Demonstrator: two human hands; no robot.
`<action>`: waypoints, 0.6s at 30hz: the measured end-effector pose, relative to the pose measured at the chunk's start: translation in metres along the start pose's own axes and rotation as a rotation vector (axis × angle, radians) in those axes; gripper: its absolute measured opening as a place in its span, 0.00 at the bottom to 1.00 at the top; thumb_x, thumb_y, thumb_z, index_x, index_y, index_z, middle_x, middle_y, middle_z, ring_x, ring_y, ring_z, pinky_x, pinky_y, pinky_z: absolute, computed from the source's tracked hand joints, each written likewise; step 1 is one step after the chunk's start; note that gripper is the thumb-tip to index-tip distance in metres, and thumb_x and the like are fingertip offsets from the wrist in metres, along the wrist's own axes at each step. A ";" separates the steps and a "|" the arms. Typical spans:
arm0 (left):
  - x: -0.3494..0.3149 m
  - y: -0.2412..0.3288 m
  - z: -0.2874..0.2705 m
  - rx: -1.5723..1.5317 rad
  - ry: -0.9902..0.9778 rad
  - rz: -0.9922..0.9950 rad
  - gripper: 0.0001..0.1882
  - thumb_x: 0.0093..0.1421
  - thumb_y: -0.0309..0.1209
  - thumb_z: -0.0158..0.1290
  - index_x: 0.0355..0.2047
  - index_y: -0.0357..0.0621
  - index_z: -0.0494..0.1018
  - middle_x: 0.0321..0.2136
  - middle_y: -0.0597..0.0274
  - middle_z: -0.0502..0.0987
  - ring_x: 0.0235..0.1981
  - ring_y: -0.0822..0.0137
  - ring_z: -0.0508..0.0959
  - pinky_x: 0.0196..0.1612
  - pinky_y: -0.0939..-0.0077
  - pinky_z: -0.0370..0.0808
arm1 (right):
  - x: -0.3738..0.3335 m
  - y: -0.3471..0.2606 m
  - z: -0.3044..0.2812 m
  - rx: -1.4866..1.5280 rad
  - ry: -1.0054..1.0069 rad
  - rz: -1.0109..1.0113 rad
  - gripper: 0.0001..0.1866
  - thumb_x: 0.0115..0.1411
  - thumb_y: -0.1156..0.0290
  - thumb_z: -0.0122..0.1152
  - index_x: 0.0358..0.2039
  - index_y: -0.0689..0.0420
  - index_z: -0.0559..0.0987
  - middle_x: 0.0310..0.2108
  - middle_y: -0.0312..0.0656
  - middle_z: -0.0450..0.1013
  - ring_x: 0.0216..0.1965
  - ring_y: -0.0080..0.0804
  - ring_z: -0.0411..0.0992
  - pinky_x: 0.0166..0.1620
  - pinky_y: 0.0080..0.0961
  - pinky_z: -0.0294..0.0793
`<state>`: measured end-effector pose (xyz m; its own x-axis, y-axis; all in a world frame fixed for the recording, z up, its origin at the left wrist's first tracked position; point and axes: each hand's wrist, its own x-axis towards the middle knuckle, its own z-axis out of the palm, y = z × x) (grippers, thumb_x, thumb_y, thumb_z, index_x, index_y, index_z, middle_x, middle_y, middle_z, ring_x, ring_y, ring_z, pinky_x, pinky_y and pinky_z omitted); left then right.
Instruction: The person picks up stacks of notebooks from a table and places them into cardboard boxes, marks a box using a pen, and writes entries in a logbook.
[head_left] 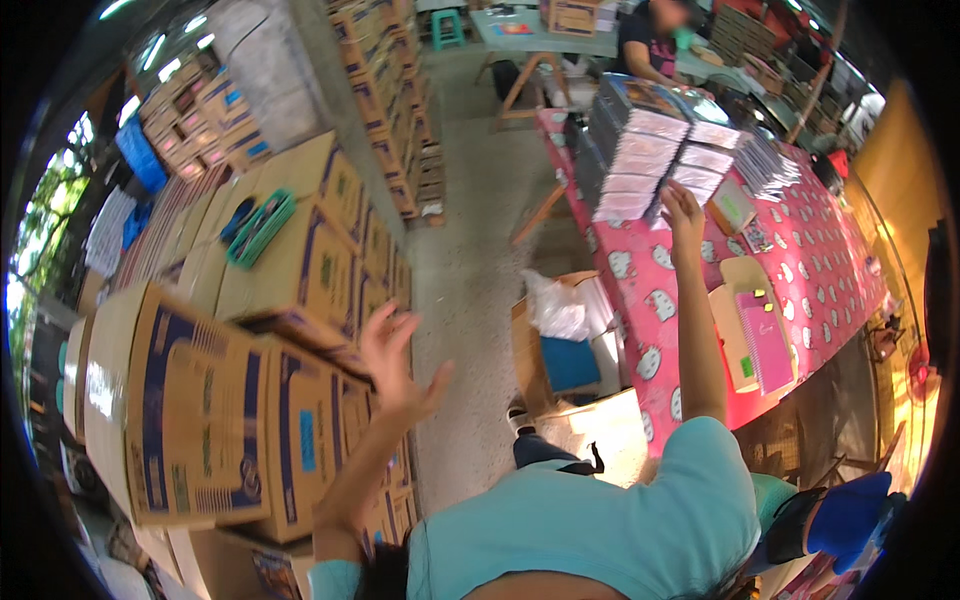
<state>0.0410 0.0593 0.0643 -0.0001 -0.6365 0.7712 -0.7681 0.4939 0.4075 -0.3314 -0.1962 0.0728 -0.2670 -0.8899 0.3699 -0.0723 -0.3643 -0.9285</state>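
The left hand (pixel 395 362) has fingers spread apart, with brown cardboard boxes (pixel 205 415) to their left. The right hand's (pixel 686 215) fingers curl, grip unclear, beside tall stacks of plastic-wrapped rectangular packs (pixel 640 150) on the pink cloth-covered bench (pixel 815 275).

1. Cartons (pixel 215 410) stood stacked along the left; a basket (pixel 262 230) lay on top of them.
2. The left hand (pixel 398 368) was at their aisle side.
3. The floor (pixel 450 270) ran between cartons and tabletop (pixel 650 345), which stood on the right.
4. Packs (pixel 640 150) stood stacked on its far part, booklets (pixel 768 165) to their right, the right hand (pixel 682 208) at their near side.
5. Nearer, a notebook (pixel 765 345) lay on a folder (pixel 742 275).
6. Left of the tabletop, a plastic bag (pixel 555 305) lay in an open box (pixel 533 355).
7. A person (pixel 645 50) was behind the packs.
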 end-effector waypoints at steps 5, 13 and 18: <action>0.149 -0.030 0.237 -0.836 -0.537 -0.630 0.34 0.56 0.52 0.49 0.59 0.52 0.57 0.61 0.53 0.48 0.53 0.58 0.63 0.51 0.61 0.65 | 0.186 0.099 -0.053 -0.496 0.178 0.141 0.42 0.53 0.40 0.52 0.47 0.72 0.69 0.43 0.61 0.70 0.47 0.51 0.69 0.51 0.34 0.65; 0.308 -0.060 0.468 -1.055 -0.586 -0.995 0.50 0.52 0.70 0.38 0.65 0.48 0.44 0.64 0.54 0.48 0.64 0.51 0.48 0.60 0.50 0.52 | 0.233 0.135 -0.040 -0.446 0.430 0.094 0.48 0.51 0.33 0.48 0.47 0.74 0.68 0.42 0.61 0.70 0.45 0.51 0.69 0.52 0.36 0.63; 0.332 -0.139 0.521 -1.199 -0.516 -1.245 0.36 0.58 0.64 0.34 0.51 0.47 0.66 0.52 0.56 0.67 0.54 0.58 0.65 0.55 0.49 0.58 | 0.191 0.102 0.010 -0.281 0.208 0.098 0.44 0.51 0.30 0.47 0.34 0.69 0.73 0.26 0.47 0.72 0.32 0.38 0.70 0.39 0.30 0.68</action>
<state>-0.1852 -0.5289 0.0087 -0.2040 -0.9146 -0.3490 0.3582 -0.4015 0.8429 -0.3798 -0.4065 0.0487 -0.4731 -0.8315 0.2912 -0.2905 -0.1648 -0.9426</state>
